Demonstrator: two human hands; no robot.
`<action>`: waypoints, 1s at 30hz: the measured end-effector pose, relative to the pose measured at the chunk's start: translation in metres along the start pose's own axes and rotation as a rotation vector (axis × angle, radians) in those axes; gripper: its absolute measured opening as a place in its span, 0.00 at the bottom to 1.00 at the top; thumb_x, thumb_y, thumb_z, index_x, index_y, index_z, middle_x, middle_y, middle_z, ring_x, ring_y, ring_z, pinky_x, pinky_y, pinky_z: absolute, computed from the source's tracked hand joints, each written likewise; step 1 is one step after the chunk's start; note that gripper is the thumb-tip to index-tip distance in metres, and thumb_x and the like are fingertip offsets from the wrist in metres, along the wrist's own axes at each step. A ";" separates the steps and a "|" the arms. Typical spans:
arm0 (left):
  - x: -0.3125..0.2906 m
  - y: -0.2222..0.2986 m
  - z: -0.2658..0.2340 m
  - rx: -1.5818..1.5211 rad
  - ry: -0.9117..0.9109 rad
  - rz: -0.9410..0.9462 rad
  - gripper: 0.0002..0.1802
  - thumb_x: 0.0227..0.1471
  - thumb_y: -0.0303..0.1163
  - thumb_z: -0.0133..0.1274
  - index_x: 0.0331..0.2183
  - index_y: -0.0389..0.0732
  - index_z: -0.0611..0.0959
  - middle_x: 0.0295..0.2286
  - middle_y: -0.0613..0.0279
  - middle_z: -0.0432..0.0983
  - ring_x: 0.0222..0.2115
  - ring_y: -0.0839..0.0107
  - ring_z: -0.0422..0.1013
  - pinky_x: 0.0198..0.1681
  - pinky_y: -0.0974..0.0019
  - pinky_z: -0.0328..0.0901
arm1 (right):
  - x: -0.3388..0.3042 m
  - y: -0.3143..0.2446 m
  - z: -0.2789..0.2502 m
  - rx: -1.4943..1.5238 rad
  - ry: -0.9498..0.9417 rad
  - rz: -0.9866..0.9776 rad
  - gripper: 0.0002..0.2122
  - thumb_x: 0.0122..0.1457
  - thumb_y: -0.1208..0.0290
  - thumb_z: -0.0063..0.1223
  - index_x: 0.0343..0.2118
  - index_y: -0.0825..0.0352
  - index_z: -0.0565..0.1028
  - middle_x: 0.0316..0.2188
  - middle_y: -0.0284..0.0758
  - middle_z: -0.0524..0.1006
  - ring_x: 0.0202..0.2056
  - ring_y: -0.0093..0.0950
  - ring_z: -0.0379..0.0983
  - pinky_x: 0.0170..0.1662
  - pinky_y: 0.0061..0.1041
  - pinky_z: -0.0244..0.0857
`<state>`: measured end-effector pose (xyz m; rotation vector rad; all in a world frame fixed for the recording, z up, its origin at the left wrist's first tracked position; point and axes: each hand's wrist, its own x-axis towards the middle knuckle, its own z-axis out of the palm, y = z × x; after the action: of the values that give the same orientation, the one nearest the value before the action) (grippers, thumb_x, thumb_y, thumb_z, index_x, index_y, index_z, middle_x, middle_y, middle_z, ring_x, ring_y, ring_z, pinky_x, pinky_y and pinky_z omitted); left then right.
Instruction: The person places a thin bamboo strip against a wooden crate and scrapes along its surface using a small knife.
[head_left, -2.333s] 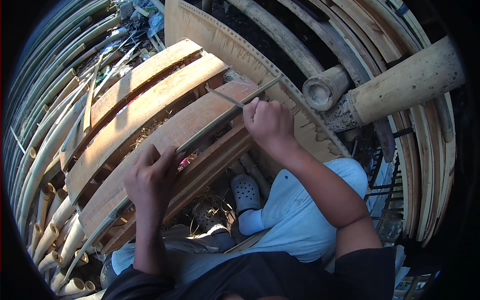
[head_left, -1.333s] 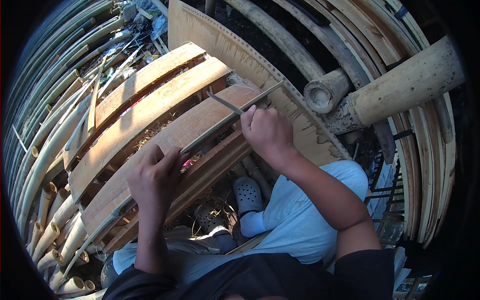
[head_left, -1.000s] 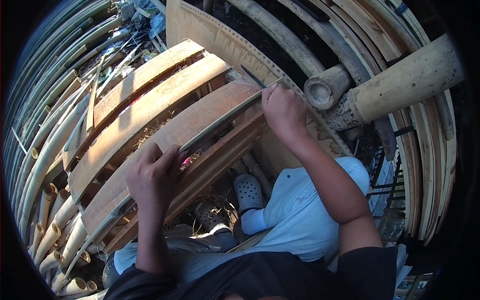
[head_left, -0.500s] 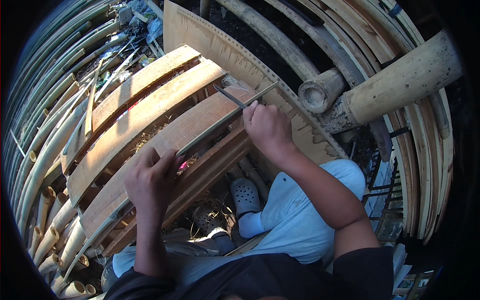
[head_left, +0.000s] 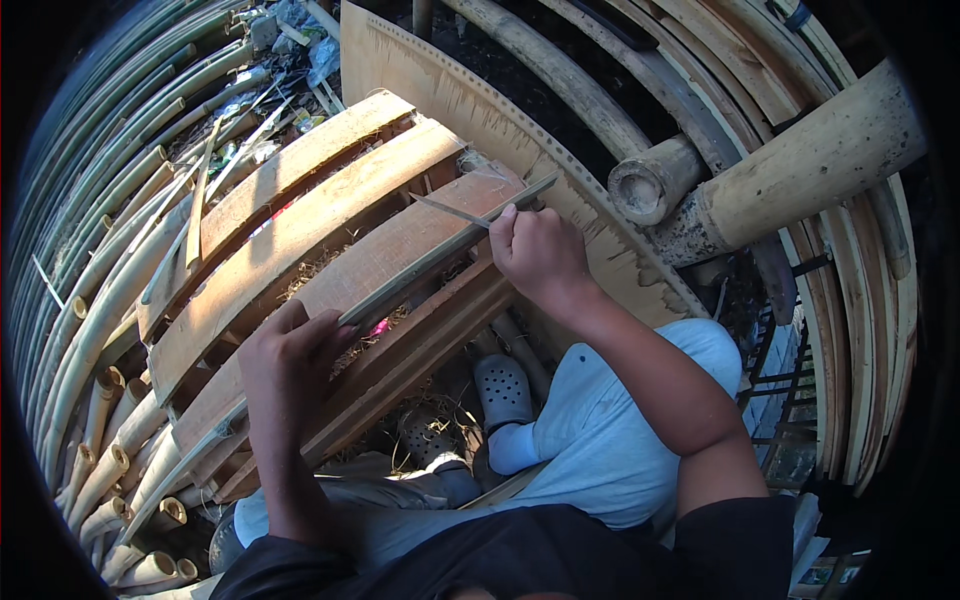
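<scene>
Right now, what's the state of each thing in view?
Left hand: closed on the strip.
Right hand: closed on the knife handle.
Knife: blade bare, at the strip; contact unclear.
Strip: held at a slant.
Wooden slats: spaced apart.
Clogs: worn.
Board: stained.
Poles: piled, some ends open.
</scene>
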<state>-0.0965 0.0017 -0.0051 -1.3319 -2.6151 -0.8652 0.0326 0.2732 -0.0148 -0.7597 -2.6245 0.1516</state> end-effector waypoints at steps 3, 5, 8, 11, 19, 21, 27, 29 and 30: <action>-0.005 -0.006 -0.006 -0.045 -0.032 -0.014 0.10 0.44 0.34 0.68 0.31 0.43 0.87 0.19 0.59 0.66 0.19 0.62 0.67 0.25 0.59 0.61 | -0.008 -0.008 -0.001 0.017 -0.021 -0.059 0.24 0.65 0.64 0.41 0.13 0.68 0.77 0.13 0.49 0.75 0.18 0.48 0.77 0.25 0.45 0.74; -0.004 -0.008 -0.007 -0.078 -0.025 -0.024 0.11 0.43 0.33 0.69 0.31 0.41 0.87 0.18 0.58 0.64 0.19 0.63 0.65 0.24 0.60 0.59 | -0.015 -0.017 -0.005 0.020 -0.036 -0.091 0.23 0.65 0.64 0.41 0.15 0.68 0.78 0.13 0.48 0.75 0.17 0.47 0.77 0.24 0.45 0.74; -0.002 -0.012 -0.007 -0.044 -0.009 0.024 0.10 0.43 0.31 0.68 0.30 0.40 0.87 0.18 0.58 0.63 0.18 0.63 0.63 0.24 0.60 0.59 | -0.019 -0.026 -0.009 0.013 -0.127 -0.089 0.23 0.68 0.61 0.39 0.21 0.68 0.80 0.15 0.48 0.75 0.19 0.47 0.77 0.25 0.45 0.72; -0.002 -0.015 -0.007 -0.002 -0.004 0.061 0.10 0.43 0.30 0.69 0.30 0.39 0.86 0.18 0.58 0.63 0.18 0.64 0.63 0.23 0.61 0.59 | -0.009 -0.012 -0.016 -0.006 -0.110 -0.161 0.22 0.69 0.58 0.41 0.24 0.67 0.79 0.15 0.46 0.76 0.19 0.45 0.77 0.23 0.43 0.71; -0.003 -0.020 -0.001 -0.049 0.026 0.046 0.10 0.42 0.32 0.68 0.31 0.44 0.87 0.18 0.59 0.65 0.19 0.63 0.67 0.24 0.60 0.61 | -0.016 -0.023 -0.025 -0.011 -0.233 -0.056 0.20 0.68 0.59 0.42 0.25 0.67 0.77 0.19 0.49 0.78 0.24 0.48 0.79 0.30 0.47 0.72; -0.002 -0.018 -0.002 -0.040 0.023 0.043 0.10 0.42 0.32 0.68 0.31 0.45 0.88 0.18 0.59 0.65 0.19 0.63 0.67 0.24 0.61 0.61 | -0.014 -0.011 -0.028 -0.092 -0.144 -0.003 0.19 0.68 0.62 0.43 0.24 0.68 0.77 0.18 0.47 0.78 0.23 0.45 0.80 0.28 0.41 0.74; -0.002 -0.018 0.000 -0.030 0.029 0.005 0.10 0.42 0.33 0.68 0.31 0.46 0.88 0.18 0.60 0.65 0.19 0.64 0.67 0.24 0.61 0.61 | -0.018 -0.015 -0.032 -0.126 -0.202 0.046 0.18 0.69 0.62 0.41 0.28 0.70 0.76 0.20 0.48 0.79 0.25 0.46 0.80 0.29 0.41 0.74; -0.002 -0.018 0.000 -0.039 0.033 0.002 0.10 0.42 0.34 0.69 0.31 0.46 0.89 0.18 0.60 0.65 0.19 0.64 0.67 0.24 0.61 0.61 | -0.022 -0.021 -0.033 -0.033 -0.299 -0.044 0.18 0.69 0.62 0.40 0.29 0.71 0.76 0.20 0.48 0.79 0.26 0.46 0.81 0.29 0.41 0.75; -0.002 -0.017 0.000 -0.040 0.035 -0.005 0.10 0.42 0.34 0.69 0.31 0.46 0.89 0.18 0.60 0.65 0.18 0.64 0.66 0.24 0.61 0.61 | -0.021 -0.014 -0.034 -0.079 -0.250 0.033 0.18 0.69 0.63 0.39 0.31 0.72 0.75 0.21 0.48 0.80 0.26 0.46 0.81 0.30 0.40 0.75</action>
<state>-0.1085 -0.0072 -0.0136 -1.3080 -2.5895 -0.9370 0.0557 0.2500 0.0115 -0.8606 -2.8698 0.1626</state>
